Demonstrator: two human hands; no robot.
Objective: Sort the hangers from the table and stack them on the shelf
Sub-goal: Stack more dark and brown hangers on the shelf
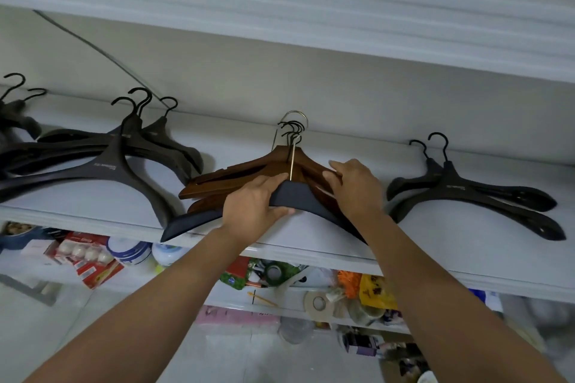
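Navy hanger on the brown stack, mid-shelf, both your hands on it.

Your left grip (pixel 255 199) is curled around the navy hanger (pixel 294 196), thumb beneath. Your right grip (pixel 354 186) lies on the brown hangers (pixel 236 174); whether it clasps them, you cannot tell. The navy hanger's left tip reaches the shelf (pixel 311 246) front edge. Narrow bare shelf separates this stack from the left black pile (pixel 105 171) and the right black pair (pixel 460 193).
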